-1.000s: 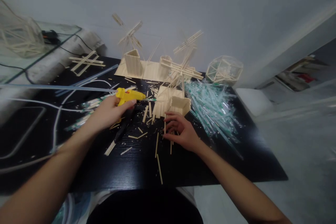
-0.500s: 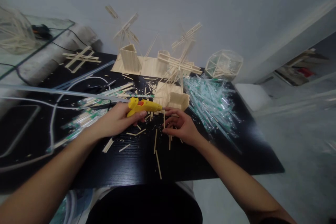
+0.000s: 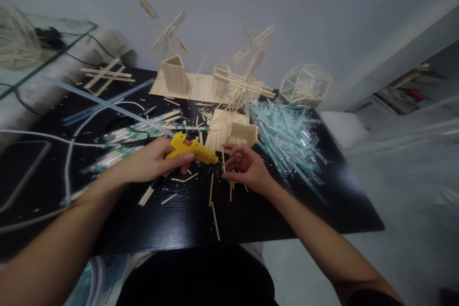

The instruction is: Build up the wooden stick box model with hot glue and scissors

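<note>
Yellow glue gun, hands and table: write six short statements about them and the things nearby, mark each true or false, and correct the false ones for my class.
1. The left hand holds the yellow pistol-shaped glue gun. True.
2. The right hand holds a thin, pale wooden stick. True.
3. The glue gun's front end points away from the right hand. False: it points toward it.
4. The broad tabletop is white. False: it is black.
5. Loose, pale wooden pieces lie on the tabletop. True.
6. The pale wooden box just beyond the right hand is covered. False: it is open.
</note>
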Available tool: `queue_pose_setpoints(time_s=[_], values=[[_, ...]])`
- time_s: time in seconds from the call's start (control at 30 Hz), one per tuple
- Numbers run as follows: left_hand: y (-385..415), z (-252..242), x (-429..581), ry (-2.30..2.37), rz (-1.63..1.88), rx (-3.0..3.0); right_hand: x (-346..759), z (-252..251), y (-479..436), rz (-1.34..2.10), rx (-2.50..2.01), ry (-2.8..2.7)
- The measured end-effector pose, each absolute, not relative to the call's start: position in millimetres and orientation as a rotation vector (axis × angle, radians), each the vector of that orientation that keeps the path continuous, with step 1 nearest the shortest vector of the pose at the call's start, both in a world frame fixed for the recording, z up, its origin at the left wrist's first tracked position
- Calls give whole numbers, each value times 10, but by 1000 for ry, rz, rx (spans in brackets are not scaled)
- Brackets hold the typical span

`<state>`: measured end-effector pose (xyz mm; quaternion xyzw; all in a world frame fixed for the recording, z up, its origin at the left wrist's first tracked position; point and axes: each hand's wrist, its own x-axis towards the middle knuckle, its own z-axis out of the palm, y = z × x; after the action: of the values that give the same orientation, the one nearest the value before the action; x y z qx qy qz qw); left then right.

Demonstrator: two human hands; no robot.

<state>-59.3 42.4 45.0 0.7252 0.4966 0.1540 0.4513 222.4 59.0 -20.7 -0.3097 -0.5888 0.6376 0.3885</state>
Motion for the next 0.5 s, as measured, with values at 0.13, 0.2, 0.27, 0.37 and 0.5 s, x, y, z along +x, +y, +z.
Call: queue_pose_setpoints(time_s=[0.13, 0.2, 0.27, 0.37, 0.5], values=[[415, 439, -591, 1221, 305, 1813, 2224, -201, 589, 1629, -768, -1494], [412, 436, -595, 1204, 292, 1824, 2225, -200, 590, 1621, -765, -1495], [413, 433, -598, 1197, 293, 1829, 2225, -197, 590, 1615, -768, -1498], [416, 433, -600, 1188, 302, 1830, 2221, -184, 584, 1615, -771, -1502], [416, 438, -598, 1176, 295, 1842, 2216, -172, 575, 1627, -760, -1498]])
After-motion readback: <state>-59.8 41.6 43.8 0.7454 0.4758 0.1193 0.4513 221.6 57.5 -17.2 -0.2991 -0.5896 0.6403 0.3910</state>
